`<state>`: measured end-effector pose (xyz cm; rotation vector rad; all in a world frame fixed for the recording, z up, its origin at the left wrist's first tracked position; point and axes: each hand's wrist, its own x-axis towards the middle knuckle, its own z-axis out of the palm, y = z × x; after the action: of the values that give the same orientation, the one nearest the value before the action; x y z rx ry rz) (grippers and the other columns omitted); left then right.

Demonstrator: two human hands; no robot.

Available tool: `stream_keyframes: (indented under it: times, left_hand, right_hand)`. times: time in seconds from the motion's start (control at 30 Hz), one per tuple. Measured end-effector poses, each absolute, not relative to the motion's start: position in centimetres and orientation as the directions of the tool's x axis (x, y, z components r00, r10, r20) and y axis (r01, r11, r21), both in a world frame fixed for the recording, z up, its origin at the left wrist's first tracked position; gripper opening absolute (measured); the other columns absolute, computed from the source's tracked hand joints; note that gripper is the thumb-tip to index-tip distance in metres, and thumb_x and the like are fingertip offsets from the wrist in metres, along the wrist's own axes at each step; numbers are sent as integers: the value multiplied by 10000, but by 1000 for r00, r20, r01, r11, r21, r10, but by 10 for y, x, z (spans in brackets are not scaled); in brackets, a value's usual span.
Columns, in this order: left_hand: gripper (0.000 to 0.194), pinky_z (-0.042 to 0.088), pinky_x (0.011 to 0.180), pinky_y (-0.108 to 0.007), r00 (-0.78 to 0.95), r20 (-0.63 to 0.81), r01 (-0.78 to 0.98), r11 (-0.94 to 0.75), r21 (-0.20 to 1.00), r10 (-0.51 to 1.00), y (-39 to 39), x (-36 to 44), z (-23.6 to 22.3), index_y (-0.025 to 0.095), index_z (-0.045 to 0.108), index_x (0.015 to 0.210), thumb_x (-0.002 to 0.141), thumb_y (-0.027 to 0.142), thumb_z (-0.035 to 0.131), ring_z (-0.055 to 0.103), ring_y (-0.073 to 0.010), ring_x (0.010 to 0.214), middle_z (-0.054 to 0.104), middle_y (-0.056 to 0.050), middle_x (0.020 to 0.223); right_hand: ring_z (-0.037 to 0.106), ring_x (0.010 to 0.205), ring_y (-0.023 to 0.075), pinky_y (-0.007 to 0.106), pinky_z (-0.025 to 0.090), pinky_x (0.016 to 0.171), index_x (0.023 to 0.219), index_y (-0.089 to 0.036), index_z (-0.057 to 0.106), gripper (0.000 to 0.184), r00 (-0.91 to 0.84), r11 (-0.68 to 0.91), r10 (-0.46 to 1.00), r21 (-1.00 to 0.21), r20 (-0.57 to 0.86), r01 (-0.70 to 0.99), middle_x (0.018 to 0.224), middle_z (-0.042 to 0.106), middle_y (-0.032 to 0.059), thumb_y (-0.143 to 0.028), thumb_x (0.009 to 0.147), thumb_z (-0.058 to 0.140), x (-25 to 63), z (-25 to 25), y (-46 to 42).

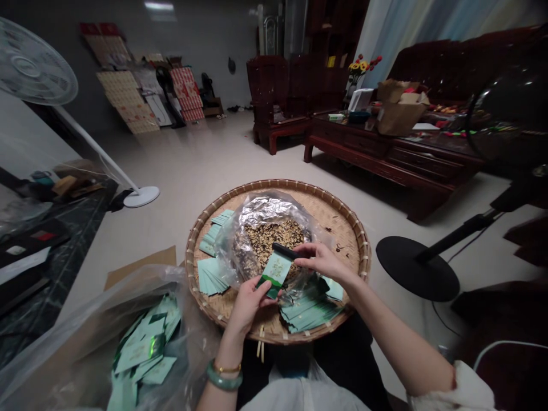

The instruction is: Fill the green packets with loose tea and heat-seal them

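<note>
My left hand point(257, 297) grips a pale green packet point(276, 268) by its dark green lower end, thumb on the front. At the packet's upper edge, my right hand point(317, 260) holds a short black rod-like tool point(286, 251), which lies across that edge; its exact kind I cannot make out. Behind the hands, an opened clear plastic bag point(268, 206) holds a loose mix of dark and golden dried bits point(274, 237). The bag rests in a round woven bamboo tray point(349, 228). Fanned green packets point(310, 308) lie under my right forearm, and more packets point(212, 277) sit at the tray's left.
At lower left, a large clear bag point(188, 325) contains many green packets point(143, 348), beside cardboard point(143, 265). A white fan point(141, 197) stands left, a black fan base point(417, 268) right. A dark wooden table point(385, 151) with a carton point(400, 111) is behind.
</note>
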<state>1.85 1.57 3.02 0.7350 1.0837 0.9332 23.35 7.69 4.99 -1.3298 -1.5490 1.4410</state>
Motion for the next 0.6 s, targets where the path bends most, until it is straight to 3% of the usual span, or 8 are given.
stream_keyframes:
  times: [0.1,0.23,0.43,0.5,0.6]
  left_hand:
    - [404,527,562,-217,184,-392,-249,428,869,901,16,18,30,94,651,820,595,405,777,680,-174,658,713,-84,731]
    - [409,528,565,-210,175,-389,-236,422,875,904,16,16,30,94,651,845,605,403,771,679,-171,667,712,-75,716]
    - [407,525,568,-219,168,-390,-247,422,872,905,15,14,27,96,651,841,603,404,770,675,-172,665,716,-69,720]
    - [410,520,561,-220,158,-392,-250,421,872,906,15,13,27,95,651,837,598,405,774,672,-169,651,717,-71,726]
    - [410,511,541,-217,149,-392,-259,418,871,908,14,12,28,95,650,823,588,405,781,671,-170,641,716,-81,739]
  right_hand:
    - [526,658,127,228,413,533,951,-124,654,419,-254,-75,957,-962,-143,261,790,627,35,-373,623,734,231,49,75]
    - [545,705,139,222,419,522,1030,-132,626,496,-288,-154,932,-960,-219,232,889,632,52,-389,621,737,232,51,73]
    - [557,652,143,246,442,526,1050,-134,626,500,-304,-152,928,-964,-216,220,807,640,43,-453,671,693,234,51,74]
    - [587,714,175,278,468,582,1062,-138,627,489,-245,-89,956,-956,-161,280,854,659,63,-456,694,672,238,45,79]
    - [598,887,239,364,469,777,1077,-160,632,458,-96,60,995,-852,12,520,998,668,98,-424,705,676,246,31,86]
